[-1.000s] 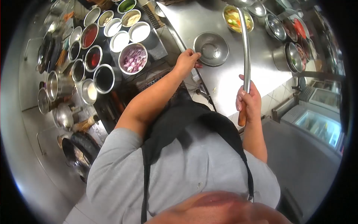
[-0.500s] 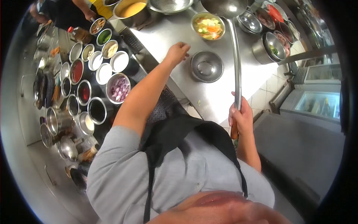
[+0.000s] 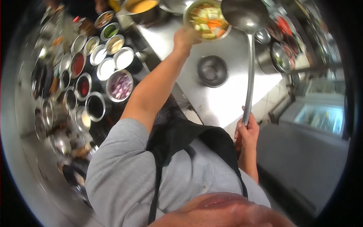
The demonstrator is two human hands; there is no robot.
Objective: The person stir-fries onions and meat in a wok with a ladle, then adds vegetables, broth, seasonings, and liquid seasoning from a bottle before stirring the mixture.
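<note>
My left hand (image 3: pixel 188 39), a little blurred, is at the left rim of a metal bowl (image 3: pixel 227 34) and appears closed on it. Cut vegetables (image 3: pixel 208 22), orange and pale green, fill this bowl. My right hand (image 3: pixel 247 132) is wrapped round the handle of a long ladle (image 3: pixel 250 72). The ladle's large round head is raised at the top of the view, just right of the vegetable bowl. Below the vegetable bowl, a second metal bowl (image 3: pixel 213 72) stands on the steel table (image 3: pixel 185 75).
On the left, several metal containers hold sauces and ingredients, among them chopped purple onion (image 3: pixel 121 86). A pot of yellow liquid (image 3: pixel 141 5) stands at the top. More bowls and a steel pot (image 3: pixel 266 60) are at right, beyond them a glass-topped freezer (image 3: pixel 319 117).
My left hand has reached up to the vegetable bowl, which now looks larger and closer, apparently lifted. The ladle has shifted slightly right, and its head looks bigger.
</note>
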